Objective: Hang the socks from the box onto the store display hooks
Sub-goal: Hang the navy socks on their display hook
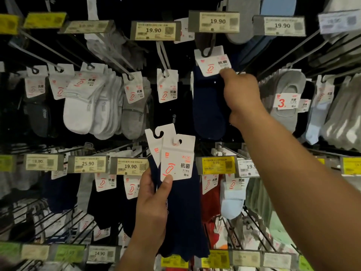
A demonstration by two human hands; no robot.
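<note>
My right hand (241, 98) is raised to the upper row and grips a navy sock pack (207, 106) by its side, just under its white header card. That card's hole sits on a dark display hook (210, 49) below a 19.90 price tag. My left hand (154, 204) is lower, at centre, shut on two more navy sock packs (181, 202). Their white hook cards fan out above my thumb. The box is not in view.
Rows of metal hooks carry white, grey, black, red and light blue socks (232, 200) on all sides. Price tag holders (130, 166) jut out toward me along each row. A nearly bare hook (163, 55) with one card hangs left of the navy pack.
</note>
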